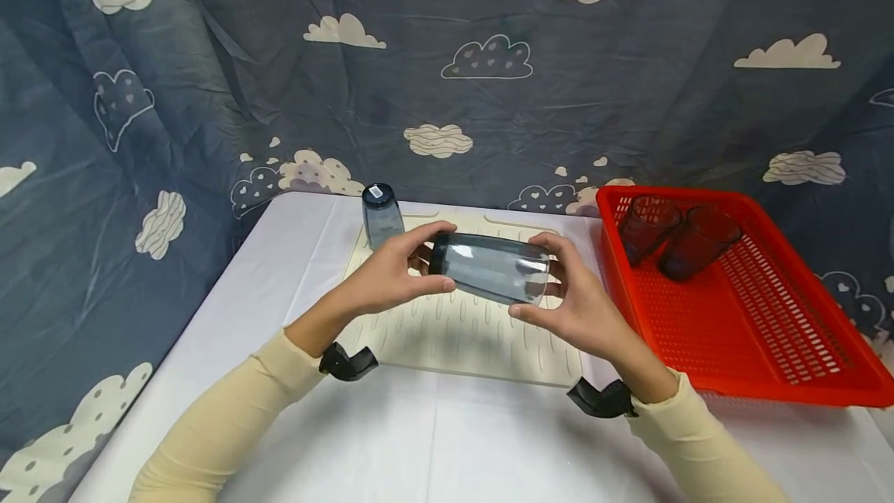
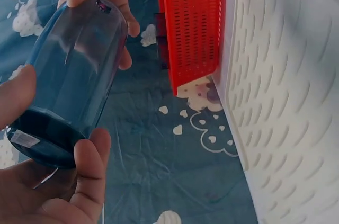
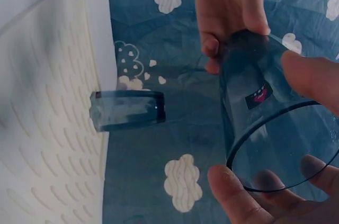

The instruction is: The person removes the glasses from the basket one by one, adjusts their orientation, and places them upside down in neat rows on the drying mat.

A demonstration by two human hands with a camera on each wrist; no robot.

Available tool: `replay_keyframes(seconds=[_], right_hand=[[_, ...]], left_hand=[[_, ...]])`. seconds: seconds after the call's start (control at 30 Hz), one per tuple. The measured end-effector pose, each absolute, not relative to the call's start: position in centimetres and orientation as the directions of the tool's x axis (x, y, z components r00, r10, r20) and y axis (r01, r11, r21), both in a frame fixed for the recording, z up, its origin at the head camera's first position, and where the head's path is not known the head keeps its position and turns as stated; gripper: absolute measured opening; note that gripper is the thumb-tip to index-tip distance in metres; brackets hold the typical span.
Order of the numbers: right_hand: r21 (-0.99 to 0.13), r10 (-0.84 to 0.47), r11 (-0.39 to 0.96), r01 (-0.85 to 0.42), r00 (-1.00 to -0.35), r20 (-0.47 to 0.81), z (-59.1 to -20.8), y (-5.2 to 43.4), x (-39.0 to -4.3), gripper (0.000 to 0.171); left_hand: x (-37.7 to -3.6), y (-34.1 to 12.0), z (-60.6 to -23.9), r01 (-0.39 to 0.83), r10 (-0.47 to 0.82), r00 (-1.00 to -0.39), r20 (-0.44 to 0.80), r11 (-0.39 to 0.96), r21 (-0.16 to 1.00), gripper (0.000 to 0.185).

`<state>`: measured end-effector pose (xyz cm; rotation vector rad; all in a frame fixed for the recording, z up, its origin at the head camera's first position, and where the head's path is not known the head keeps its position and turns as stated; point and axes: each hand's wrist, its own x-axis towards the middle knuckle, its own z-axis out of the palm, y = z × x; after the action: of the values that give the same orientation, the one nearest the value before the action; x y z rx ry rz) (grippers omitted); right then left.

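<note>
From my feed the blue glass (image 1: pixel 491 267) is lying sideways in the air above the drying mat (image 1: pixel 447 324). My left hand (image 1: pixel 391 276) grasps its base, my right hand (image 1: pixel 576 303) grasps the rim end. Another glass (image 1: pixel 381 214) stands upside down, probably on the mat.

a clear, blue-grey tinted glass tumbler (image 1: pixel 491 266) lies on its side in the air, above the middle of a cream ribbed mat (image 1: pixel 454 328). its thick dark base points left, with a small white sticker on the base; its open rim points right. a small dark label with a pink mark sits on its wall near the rim. it looks empty. fingers grip it at both ends.
</note>
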<state>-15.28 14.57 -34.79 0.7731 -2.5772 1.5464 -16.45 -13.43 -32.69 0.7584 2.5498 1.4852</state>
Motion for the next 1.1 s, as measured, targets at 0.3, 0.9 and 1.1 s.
replay_keyframes(seconds=[0.3, 0.9, 1.1], right_hand=[[-0.820, -0.365, 0.392, -0.418, -0.889, 0.278, -34.4, 14.4, -16.6, 0.085], [-0.888, -0.336, 0.248, -0.388, -0.894, 0.296, -34.7, 13.2, -19.0, 0.084], [-0.900, -0.329, 0.170, -0.401, -0.884, 0.331, -34.6, 12.9, -19.3, 0.079]], left_hand=[[-19.1, -13.6, -29.5, 0.409, 0.521, -0.844, 0.132, 0.464, 0.786, 0.065], [-21.4, -12.1, -24.0, 0.589, 0.615, -0.773, 0.154, 0.605, 0.536, 0.050], [-21.7, -11.9, -22.9, 0.628, 0.628, -0.750, 0.207, 0.577, 0.523, 0.049]])
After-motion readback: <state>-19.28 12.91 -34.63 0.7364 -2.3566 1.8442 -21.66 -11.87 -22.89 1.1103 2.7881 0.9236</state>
